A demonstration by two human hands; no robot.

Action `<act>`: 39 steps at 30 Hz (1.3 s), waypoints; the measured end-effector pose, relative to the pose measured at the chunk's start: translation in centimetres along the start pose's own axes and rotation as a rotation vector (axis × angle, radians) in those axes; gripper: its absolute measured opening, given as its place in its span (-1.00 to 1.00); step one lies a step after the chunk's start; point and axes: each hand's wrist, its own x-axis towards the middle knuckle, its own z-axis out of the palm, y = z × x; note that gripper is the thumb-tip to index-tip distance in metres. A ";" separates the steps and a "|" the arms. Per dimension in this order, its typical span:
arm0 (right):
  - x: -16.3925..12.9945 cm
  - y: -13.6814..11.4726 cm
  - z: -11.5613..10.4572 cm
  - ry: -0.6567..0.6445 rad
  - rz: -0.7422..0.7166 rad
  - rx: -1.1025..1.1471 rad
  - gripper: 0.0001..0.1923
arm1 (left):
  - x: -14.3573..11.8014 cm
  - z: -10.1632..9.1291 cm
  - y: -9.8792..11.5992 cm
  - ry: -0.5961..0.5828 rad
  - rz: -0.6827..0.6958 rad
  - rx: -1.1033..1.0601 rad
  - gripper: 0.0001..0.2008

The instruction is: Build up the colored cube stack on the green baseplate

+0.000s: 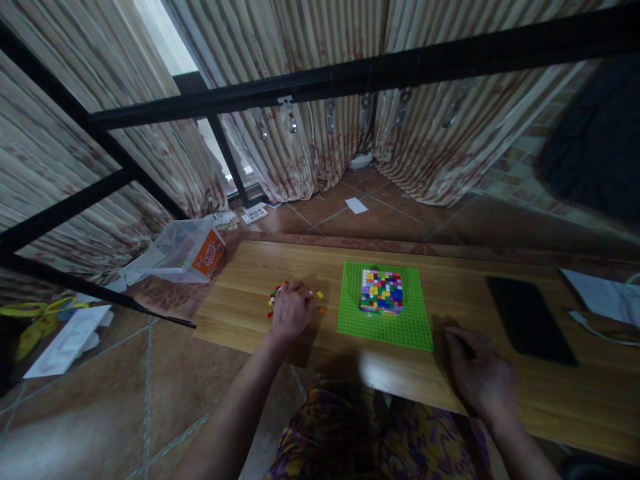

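A low wooden table [480, 280] carries a green baseplate [395, 327]. On the plate stands a square block of many-coloured small bricks [382, 291]. Left of the plate lies a small heap of loose coloured bricks [276, 296], and my left hand [291, 310] rests palm down on that heap, covering most of it. Whether its fingers pinch a brick is hidden. My right hand [481, 373] lies on the table to the right of the plate, fingers loosely curled, nothing visible in it.
A black phone [530, 319] lies right of the plate, with white paper [603, 295] and a cable beyond. On the tiled floor at left sit a clear plastic box [185, 252] and yellow scissors [35, 319]. Black metal bars [350, 73] cross overhead; curtains hang behind.
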 end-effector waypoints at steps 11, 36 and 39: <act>0.1 -0.3 0.1 0.012 0.014 0.026 -0.58 | 0.5 -0.7 4.7 -0.018 0.041 -0.655 -0.85; 0.1 0.0 0.5 0.038 -0.008 0.072 -0.63 | 3.0 3.2 9.8 0.121 -0.041 -1.035 -0.94; 0.1 0.0 0.5 0.043 -0.008 0.083 -0.63 | 3.2 3.6 9.8 0.127 -0.092 -1.093 -0.97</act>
